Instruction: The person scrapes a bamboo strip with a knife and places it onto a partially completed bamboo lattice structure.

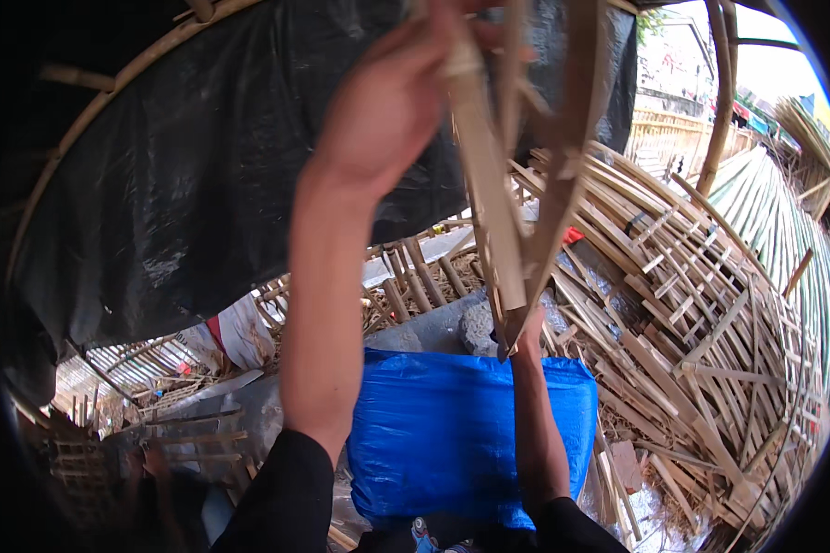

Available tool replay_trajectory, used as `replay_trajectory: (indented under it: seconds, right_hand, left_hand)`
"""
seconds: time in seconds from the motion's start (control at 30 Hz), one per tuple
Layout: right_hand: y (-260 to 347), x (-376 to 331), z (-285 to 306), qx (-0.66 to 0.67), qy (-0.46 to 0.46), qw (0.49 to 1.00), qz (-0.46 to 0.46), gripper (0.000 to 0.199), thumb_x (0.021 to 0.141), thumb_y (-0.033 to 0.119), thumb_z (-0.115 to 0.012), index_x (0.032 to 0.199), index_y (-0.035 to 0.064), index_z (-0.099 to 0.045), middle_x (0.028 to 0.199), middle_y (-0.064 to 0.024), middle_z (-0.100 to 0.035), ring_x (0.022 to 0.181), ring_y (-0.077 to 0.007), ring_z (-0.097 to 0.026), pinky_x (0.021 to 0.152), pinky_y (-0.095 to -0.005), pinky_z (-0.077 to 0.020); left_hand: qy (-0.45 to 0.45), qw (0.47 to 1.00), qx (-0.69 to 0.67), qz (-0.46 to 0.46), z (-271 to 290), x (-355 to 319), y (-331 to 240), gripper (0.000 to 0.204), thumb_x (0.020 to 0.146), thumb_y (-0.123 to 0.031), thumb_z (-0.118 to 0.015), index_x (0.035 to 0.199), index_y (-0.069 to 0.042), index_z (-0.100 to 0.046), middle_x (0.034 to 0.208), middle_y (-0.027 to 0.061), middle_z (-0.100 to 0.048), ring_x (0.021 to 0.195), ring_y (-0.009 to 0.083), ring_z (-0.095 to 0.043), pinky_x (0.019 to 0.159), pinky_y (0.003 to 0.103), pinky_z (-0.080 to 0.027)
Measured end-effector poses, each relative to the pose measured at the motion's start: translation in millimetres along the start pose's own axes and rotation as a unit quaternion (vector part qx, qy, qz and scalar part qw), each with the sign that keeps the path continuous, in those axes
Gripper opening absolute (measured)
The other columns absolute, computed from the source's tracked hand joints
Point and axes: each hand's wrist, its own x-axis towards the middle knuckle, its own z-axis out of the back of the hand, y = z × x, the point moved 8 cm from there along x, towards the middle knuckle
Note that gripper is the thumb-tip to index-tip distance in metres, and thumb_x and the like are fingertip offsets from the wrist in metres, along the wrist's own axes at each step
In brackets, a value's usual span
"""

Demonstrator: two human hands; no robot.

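Note:
Several split bamboo strips point(493, 203) stand steeply in front of me, spread apart at the top and meeting at their lower end. My left hand point(392, 111), raised and blurred by motion, grips them near the top edge of the view. Lower down, my right hand point(531, 330) is closed about their bottom end; the strips hide most of its fingers. Beneath the hands lies a bundle or pad wrapped in blue plastic sheet point(433, 433).
A black tarp point(203, 166) hangs at the left and back. To the right lie piled bamboo strips point(646, 369) and lattice pieces point(692, 249). A rough grey stone point(478, 329) sits behind the blue sheet. Another person's hand point(152, 458) shows at lower left. A bamboo post point(717, 101) stands at right.

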Motion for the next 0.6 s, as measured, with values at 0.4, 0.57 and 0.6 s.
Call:
replay_trajectory:
  seconds: [0.4, 0.57, 0.6]
  right_hand:
    - [-10.5, -172.8, -148.8, 0.334, 0.231, 0.887, -0.219, 0.024, 0.085, 0.029, -0.075, 0.086, 0.0124, -0.057, 0.080, -0.0017, -0.062, 0.066, -0.0156, -0.059, 0.059, -0.0345, -0.0502]
    - [-18.3, -240.8, -162.2, 0.439, 0.265, 0.788, -0.341, 0.025, 0.088, 0.033, -0.072, 0.094, 0.0137, -0.058, 0.086, -0.0030, -0.064, 0.070, -0.0188, -0.063, 0.061, -0.0375, -0.0539]
    - [-31.4, -233.9, -148.0, 0.442, 0.250, 0.786, -0.352, 0.025, 0.089, 0.034, -0.071, 0.095, 0.0139, -0.058, 0.087, -0.0033, -0.065, 0.071, -0.0194, -0.063, 0.062, -0.0381, -0.0546]
  left_hand:
    - [-0.042, 0.869, 0.493, 0.016, -244.3, 16.8, 88.3, 0.008, 0.076, -0.008, -0.063, 0.081, -0.003, -0.066, 0.072, 0.0129, -0.065, 0.081, 0.0269, -0.061, 0.085, 0.042, -0.041]
    - [0.089, 0.899, 0.395, 0.170, -249.6, -34.5, 148.7, 0.010, 0.088, -0.006, -0.060, 0.085, 0.000, -0.067, 0.065, 0.0101, -0.060, 0.059, 0.0164, -0.058, 0.057, 0.032, -0.052]
    - [0.109, 0.911, 0.338, 0.208, -249.0, -44.4, 162.8, 0.014, 0.094, -0.005, -0.056, 0.089, 0.002, -0.067, 0.062, 0.0105, -0.059, 0.053, 0.0141, -0.057, 0.049, 0.029, -0.055]
